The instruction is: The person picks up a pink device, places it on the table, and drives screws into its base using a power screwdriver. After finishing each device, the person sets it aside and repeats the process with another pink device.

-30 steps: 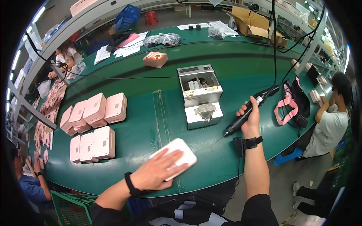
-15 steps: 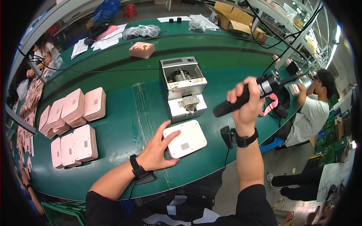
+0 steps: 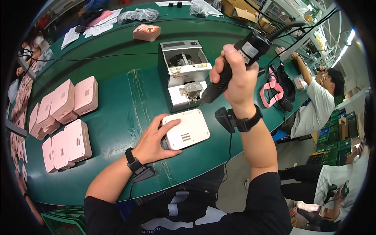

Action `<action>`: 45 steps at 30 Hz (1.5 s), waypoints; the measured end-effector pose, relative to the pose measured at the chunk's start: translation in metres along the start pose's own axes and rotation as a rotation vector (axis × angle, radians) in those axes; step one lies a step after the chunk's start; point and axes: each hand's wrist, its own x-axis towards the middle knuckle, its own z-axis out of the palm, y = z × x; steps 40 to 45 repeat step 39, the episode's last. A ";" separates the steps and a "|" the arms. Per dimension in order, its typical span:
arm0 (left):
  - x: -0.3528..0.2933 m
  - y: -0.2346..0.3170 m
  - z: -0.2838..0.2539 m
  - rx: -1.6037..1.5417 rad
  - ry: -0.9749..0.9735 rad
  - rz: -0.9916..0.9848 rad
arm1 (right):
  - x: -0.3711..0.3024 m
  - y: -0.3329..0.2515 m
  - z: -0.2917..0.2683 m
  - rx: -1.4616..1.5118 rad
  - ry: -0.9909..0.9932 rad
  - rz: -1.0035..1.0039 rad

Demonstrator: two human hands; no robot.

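Observation:
My left hand (image 3: 150,141) grips the left side of a pale pink plastic casing (image 3: 194,127), its fingers spread along the edge and over the top. The casing lies flat on the green table, with a slotted vent and small holes at its corners. My right hand (image 3: 239,76) is wrapped round a black electric screwdriver (image 3: 223,80), tilted with its bit down to the left. The bit's tip is between the casing's far edge and the front of a metal screw feeder (image 3: 184,68); whether it touches either I cannot tell.
Several pink casings (image 3: 84,96) stand in two groups on the left. A pink box with a lit top (image 3: 147,33) sits behind the feeder. To the right lie a pink and black strap (image 3: 272,94) and cables. A co-worker (image 3: 321,96) sits beyond it.
My right hand has brought the screwdriver left and down toward the feeder's front and the casing. My left hand stays on the casing. The whole view has shifted slightly.

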 end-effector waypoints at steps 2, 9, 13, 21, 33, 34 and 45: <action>-0.001 -0.001 0.000 -0.017 0.006 -0.014 | -0.010 -0.002 -0.005 -0.021 -0.034 -0.045; 0.003 -0.007 -0.002 0.013 0.014 -0.003 | -0.015 0.007 -0.006 -0.019 -0.019 -0.059; 0.023 0.005 0.007 -0.003 -0.010 0.080 | -0.019 0.000 -0.024 -0.150 0.075 -0.067; -0.022 0.025 0.000 0.057 0.019 0.020 | -0.043 0.005 0.007 -0.090 0.022 -0.055; 0.021 0.004 0.003 0.024 0.041 -0.010 | -0.021 0.024 -0.035 0.008 0.109 -0.095; 0.017 0.003 -0.001 0.027 0.035 -0.025 | -0.024 0.027 -0.031 0.073 0.082 -0.078; -0.004 -0.002 -0.003 0.025 -0.006 -0.027 | -0.023 0.022 -0.009 -0.012 -0.025 -0.027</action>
